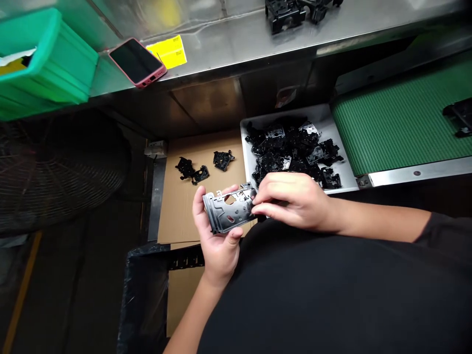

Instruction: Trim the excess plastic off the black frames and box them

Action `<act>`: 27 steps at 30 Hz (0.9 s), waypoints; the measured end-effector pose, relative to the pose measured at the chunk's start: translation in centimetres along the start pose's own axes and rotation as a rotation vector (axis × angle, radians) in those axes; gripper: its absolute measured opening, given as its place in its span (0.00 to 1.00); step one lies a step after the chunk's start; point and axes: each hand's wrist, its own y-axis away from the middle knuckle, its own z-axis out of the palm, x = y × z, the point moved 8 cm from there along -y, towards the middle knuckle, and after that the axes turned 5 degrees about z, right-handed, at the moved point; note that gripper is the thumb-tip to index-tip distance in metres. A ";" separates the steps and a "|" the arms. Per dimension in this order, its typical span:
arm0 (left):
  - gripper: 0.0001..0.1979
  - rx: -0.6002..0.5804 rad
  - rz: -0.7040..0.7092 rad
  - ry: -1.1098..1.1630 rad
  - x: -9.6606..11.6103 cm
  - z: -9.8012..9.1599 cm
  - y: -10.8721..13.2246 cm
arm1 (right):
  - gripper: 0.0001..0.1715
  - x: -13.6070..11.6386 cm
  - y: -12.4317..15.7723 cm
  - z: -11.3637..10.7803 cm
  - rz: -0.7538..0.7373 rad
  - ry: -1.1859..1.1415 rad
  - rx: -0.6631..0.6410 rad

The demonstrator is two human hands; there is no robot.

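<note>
A black moulded plastic part (232, 211) with a round hole and a ridged left end lies tilted in my left hand (219, 246), whose fingers and thumb grip its edges. At the part's right end is my right hand (295, 199), with thumb and fingers pinched together. Those fingertips hide that end, so whether they hold a smaller piece is not visible. Just beyond the part, loose black pieces (223, 160) lie on a cardboard sheet (171, 211). Behind my right hand, a white tray (348, 186) holds a heap of similar black pieces.
A green conveyor belt (398, 118) with a black part (460, 118) on it runs at right. The metal shelf (228, 49) carries a green bin (70, 64), a phone (137, 61), a yellow label (169, 51) and black parts (285, 17). A fan (55, 172) stands left, above a lined box (140, 295).
</note>
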 end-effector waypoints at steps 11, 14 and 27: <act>0.44 0.029 0.065 -0.064 0.4 -0.2 -0.1 | 0.19 -1.6 -0.1 1.1 -0.221 0.227 0.109; 0.44 0.041 0.059 -0.081 0.6 -0.3 0.0 | 0.18 -1.9 -0.2 1.1 -0.225 0.221 0.111; 0.42 0.043 0.030 -0.040 1.5 -0.2 0.4 | 0.18 -2.4 0.3 1.6 -0.267 0.182 0.085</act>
